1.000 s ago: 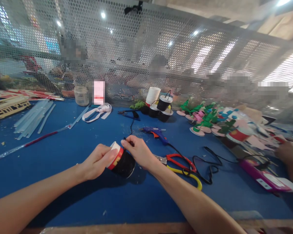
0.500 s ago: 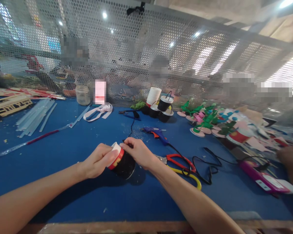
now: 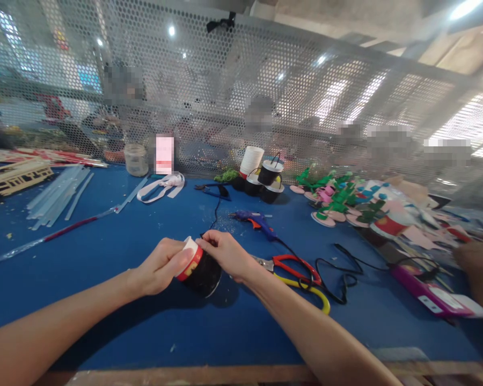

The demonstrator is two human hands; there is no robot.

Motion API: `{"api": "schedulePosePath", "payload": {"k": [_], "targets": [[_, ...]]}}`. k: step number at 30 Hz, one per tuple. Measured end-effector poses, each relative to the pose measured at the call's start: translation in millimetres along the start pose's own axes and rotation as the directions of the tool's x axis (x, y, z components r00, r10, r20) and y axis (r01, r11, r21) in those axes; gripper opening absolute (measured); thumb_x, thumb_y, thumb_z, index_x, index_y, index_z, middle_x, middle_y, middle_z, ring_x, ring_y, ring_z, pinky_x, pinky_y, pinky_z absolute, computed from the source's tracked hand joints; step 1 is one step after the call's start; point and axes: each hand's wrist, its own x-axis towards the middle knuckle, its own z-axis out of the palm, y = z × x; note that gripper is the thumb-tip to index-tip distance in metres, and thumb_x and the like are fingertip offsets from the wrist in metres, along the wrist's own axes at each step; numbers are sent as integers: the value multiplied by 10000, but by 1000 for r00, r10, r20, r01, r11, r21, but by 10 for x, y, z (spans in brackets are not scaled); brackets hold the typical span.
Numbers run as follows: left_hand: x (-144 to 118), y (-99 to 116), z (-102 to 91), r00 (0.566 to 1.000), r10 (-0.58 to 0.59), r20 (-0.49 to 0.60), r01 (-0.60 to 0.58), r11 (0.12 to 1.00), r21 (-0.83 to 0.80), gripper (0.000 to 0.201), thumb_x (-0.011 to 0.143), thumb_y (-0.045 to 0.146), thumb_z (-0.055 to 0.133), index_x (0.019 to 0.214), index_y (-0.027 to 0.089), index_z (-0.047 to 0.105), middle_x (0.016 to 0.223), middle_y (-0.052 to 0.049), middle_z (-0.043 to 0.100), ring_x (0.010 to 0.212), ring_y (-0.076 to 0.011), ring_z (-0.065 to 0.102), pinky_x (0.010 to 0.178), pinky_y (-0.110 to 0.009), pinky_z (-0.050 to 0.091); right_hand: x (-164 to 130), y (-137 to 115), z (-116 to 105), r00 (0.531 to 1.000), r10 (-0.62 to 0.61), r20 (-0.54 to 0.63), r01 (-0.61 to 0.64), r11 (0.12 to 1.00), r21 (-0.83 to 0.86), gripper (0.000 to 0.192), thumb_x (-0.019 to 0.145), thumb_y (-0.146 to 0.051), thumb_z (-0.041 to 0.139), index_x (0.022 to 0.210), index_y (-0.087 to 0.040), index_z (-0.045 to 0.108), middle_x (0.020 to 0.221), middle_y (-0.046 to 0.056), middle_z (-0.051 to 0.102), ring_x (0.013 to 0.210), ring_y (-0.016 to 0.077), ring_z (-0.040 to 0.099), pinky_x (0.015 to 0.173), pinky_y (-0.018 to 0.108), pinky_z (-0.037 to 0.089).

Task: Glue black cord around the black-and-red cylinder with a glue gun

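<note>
A tilted paper cup, black below with a red band and a white rim, is held just above the blue table. My left hand is closed on its rim side, thumb pressed over the red band. At the cup's far edge, the fingers of my right hand pinch together. A thin black cord runs from near the pliers down to those fingertips. The exact spot where cord and cup meet is hidden by my fingers.
Scissors with red and yellow handles and a blue glue gun lie to the right. Behind stand black cups. Translucent glue sticks and white ribbon lie left. Another person's hand is far right.
Both hands hold nearly the same position on the cup. My right hand has shifted very slightly; the view has tilted a little.
</note>
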Motion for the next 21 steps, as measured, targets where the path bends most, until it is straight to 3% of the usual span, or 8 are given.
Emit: {"api": "schedulePosePath", "payload": {"k": [3, 6, 9, 11, 15, 18, 21], "targets": [[11, -7, -27, 999, -36, -25, 37, 998, 43, 338, 819, 199, 258, 488, 157, 316, 496, 27, 339, 468, -73, 293, 489, -220, 281, 6, -31, -59, 1000, 16, 17, -17, 996, 87, 313, 764, -402, 410, 623, -141, 511, 542, -36, 446, 497, 68, 396, 484, 198, 322], [45, -13, -62, 991, -121, -62, 124, 991, 47, 305, 821, 232, 262, 609, 135, 459, 624, -12, 457, 578, -98, 399, 581, -225, 335, 3, -82, -201, 988, 16, 152, -47, 979, 201, 426, 796, -464, 295, 780, -138, 568, 695, 21, 564, 636, 106, 511, 587, 236, 399], [79, -35, -81, 978, -208, -31, 208, 978, 0, 287, 816, 272, 288, 764, 127, 530, 790, -43, 515, 733, -133, 453, 692, -241, 349, -8, -102, -348, 968, -20, 251, -14, 991, 130, 377, 742, -419, 450, 986, -143, 530, 930, 60, 581, 816, 146, 533, 690, 274, 423], [92, -69, -76, 956, -293, 3, 292, 953, -75, 291, 798, 316, 336, 740, 125, 549, 759, -32, 523, 714, -132, 457, 676, -235, 352, -13, -85, -392, 966, -60, 250, 53, 998, 33, 413, 697, -353, 539, 1048, -140, 495, 1020, 72, 557, 890, 158, 518, 756, 287, 411], [115, -149, -37, 824, -566, 30, 530, 750, -396, 294, 719, 390, 460, 685, 117, 561, 587, 8, 517, 545, -96, 434, 535, -209, 331, -34, -38, -302, 973, -173, 154, 200, 963, -180, 435, 678, -291, 570, 1075, -141, 475, 1061, 81, 536, 919, 164, 506, 812, 313, 389], [148, -166, -14, 712, -702, 24, 578, 566, -588, 292, 658, 398, 533, 658, 108, 562, 528, 19, 501, 486, -83, 416, 483, -204, 301, -83, -44, -161, 952, -288, 102, 305, 871, -385, 507, 642, -281, 609, 1102, -134, 454, 1033, 94, 522, 926, 184, 486, 815, 339, 383], [178, -134, -8, 653, -753, 81, 608, 458, -648, 293, 632, 397, 562, 665, 106, 563, 537, 19, 507, 496, -87, 427, 478, -206, 293, -137, -63, -65, 925, -355, 133, 370, 769, -521, 533, 619, -298, 631, 1092, -121, 463, 985, 101, 507, 923, 204, 468, 811, 355, 384]]}}
